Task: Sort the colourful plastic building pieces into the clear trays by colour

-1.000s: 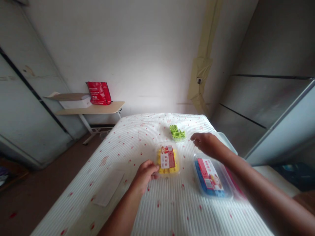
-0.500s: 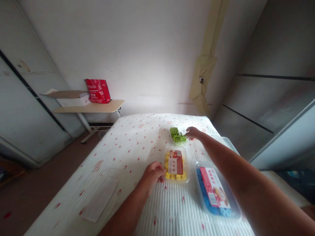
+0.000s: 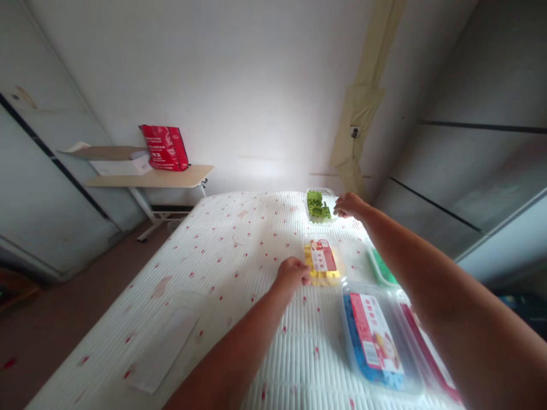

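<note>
My left hand (image 3: pixel 294 272) is closed on the left edge of a clear plastic box of yellow blocks (image 3: pixel 325 261), whose lid carries a red and white label. Farther off, my right hand (image 3: pixel 348 206) pinches the right side of a clear box with green blocks (image 3: pixel 319 207), which shows no label. Nearer to me, below my right forearm, lies a larger clear box of blue pieces (image 3: pixel 376 339) with a pink and white label; neither hand touches it.
Partly behind my right forearm are a box with light green contents (image 3: pixel 384 267) and another labelled box (image 3: pixel 429 347). A white slip (image 3: pixel 164 350) lies on the dotted quilted cover (image 3: pixel 239 250). A side table (image 3: pixel 158 177) holds a red bag (image 3: pixel 164 148) and a white box (image 3: pixel 122 165).
Both hands have moved farther away and to the right. The green-block box and the yellow-block box have shifted away with them. More boxes show past my right forearm.
</note>
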`<state>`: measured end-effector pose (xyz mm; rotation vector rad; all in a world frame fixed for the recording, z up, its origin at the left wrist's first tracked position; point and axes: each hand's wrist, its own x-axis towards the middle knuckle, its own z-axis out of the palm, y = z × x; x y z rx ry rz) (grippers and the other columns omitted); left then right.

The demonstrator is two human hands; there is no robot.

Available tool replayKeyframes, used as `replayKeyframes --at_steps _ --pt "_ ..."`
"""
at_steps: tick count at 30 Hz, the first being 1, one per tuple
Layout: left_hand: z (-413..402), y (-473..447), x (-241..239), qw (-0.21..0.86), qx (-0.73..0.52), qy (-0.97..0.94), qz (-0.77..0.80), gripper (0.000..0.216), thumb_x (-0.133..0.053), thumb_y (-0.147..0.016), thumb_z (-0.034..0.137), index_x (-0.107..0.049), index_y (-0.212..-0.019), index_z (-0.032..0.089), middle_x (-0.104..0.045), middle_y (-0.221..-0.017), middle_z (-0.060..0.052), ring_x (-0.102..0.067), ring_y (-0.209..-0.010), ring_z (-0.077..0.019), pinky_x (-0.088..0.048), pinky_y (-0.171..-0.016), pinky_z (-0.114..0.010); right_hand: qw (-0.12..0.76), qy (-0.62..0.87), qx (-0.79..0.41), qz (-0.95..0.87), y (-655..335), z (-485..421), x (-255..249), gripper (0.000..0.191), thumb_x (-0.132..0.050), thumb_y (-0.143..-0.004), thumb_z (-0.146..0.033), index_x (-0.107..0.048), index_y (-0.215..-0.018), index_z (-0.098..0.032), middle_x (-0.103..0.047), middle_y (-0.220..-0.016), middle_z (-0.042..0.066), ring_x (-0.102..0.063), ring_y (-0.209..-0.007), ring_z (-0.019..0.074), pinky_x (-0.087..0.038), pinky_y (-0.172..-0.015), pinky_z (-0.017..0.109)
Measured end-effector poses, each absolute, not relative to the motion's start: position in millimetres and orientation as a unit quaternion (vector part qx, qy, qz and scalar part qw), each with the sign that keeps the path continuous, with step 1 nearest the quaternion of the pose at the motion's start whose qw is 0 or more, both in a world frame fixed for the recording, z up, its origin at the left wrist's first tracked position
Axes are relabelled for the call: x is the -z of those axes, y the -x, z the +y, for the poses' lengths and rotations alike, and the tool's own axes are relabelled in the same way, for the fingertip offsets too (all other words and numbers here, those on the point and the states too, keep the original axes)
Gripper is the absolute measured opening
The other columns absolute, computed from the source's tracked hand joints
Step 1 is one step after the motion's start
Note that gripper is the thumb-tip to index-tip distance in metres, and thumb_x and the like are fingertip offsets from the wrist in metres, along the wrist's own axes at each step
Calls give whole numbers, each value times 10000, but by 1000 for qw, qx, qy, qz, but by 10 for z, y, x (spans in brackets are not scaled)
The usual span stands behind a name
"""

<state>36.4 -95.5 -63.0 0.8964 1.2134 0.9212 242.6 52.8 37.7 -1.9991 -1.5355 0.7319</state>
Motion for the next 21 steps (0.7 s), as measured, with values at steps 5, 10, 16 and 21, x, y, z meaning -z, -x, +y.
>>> replayKeyframes --at_steps 5,10,16,21 --pt "-742 -677 591 626 -396 -407 534 179 -613 -619 133 -438 -612 172 -489 -500 52 -527 -507 -86 -498 -581 -229 253 738 -266 -566 -2314 504 -450 214 -668 -640 -15 -538 -517 -132 -518 -349 -33 -514 -375 82 -433 -440 181" --pt "-737 -938 611 617 -370 -434 542 165 -627 -602 136 -467 -631 166 -504 -512 46 -544 -517 -101 -489 -550 -221 248 725 -281 -577 -2084 412 -428 177 -682 -649 -45 -556 -564 -136 -509 -338 -54 -523 -382 81 -425 -447 164" --pt "-799 -1008 666 591 -352 -475 550 165 -643 -652 270 -542 -712 153 -538 -500 33 -556 -522 -124 -464 -549 -230 219 696 -321 -604 -1681 319 -387 216 -658 -658 -31 -530 -525 -143 -519 -347 -48 -519 -371 85 -428 -446 174" --pt "-1020 -582 665 566 -361 -503 545 218 -576 -726 353 -589 -803 150 -549 -527 33 -549 -532 -118 -438 -552 -217 180 662 -359 -633 -1325 168 -412 160 -658 -637 -26 -562 -563 -129 -544 -360 -34 -538 -382 95 -440 -443 175"
